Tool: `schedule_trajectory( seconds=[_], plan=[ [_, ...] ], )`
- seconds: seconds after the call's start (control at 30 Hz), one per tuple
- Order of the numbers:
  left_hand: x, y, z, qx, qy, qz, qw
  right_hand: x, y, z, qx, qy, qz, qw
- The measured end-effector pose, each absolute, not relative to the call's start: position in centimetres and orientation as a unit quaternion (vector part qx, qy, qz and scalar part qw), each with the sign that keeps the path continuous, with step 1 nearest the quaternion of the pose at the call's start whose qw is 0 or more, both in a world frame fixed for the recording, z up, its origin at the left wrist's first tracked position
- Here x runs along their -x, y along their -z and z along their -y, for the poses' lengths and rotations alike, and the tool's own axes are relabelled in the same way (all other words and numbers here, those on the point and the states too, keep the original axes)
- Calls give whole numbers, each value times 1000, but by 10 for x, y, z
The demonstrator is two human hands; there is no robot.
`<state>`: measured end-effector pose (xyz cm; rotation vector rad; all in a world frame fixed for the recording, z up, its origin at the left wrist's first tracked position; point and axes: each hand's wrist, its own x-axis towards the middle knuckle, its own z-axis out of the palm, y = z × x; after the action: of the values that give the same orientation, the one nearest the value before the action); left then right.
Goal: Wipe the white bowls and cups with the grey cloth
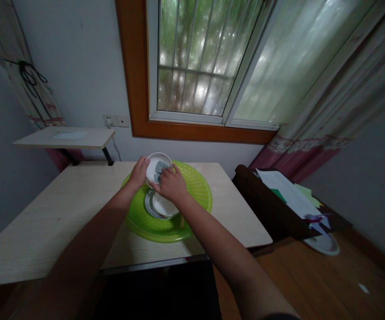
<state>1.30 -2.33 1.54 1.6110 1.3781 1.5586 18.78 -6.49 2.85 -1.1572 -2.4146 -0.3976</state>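
A small white bowl (152, 168) is tilted toward me above a round green plastic basket. My left hand (139, 172) is closed on the bowl's left rim. At the bowl's right side, my right hand (171, 183) has its fingers bent over the rim onto a soft-looking grey piece (159, 167), probably a cloth, inside the bowl. Below, in the green basket (197, 189), a second white bowl (164, 205) rests on a pale plate (150, 206). A thin yellowish stick-like item (182, 221) lies beside them, partly hidden by my right forearm.
The basket stands on a pale wooden table (92, 186). A small raised shelf (69, 137) is at its back left. To the right, a dark brown piece of furniture (262, 200) holds papers (283, 189). A barred window (195, 66) is behind.
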Motion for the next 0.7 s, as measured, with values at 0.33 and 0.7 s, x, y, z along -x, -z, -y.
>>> schedule_trajectory(
  seconds=[0.33,0.7],
  plan=[
    [-14,-11,15,-582,-589,-485,282,-192,-30,67,296,59,928,220],
    [-16,-7,14,-627,-547,-464,303,-190,-27,65,375,119,895,210]
  ],
)
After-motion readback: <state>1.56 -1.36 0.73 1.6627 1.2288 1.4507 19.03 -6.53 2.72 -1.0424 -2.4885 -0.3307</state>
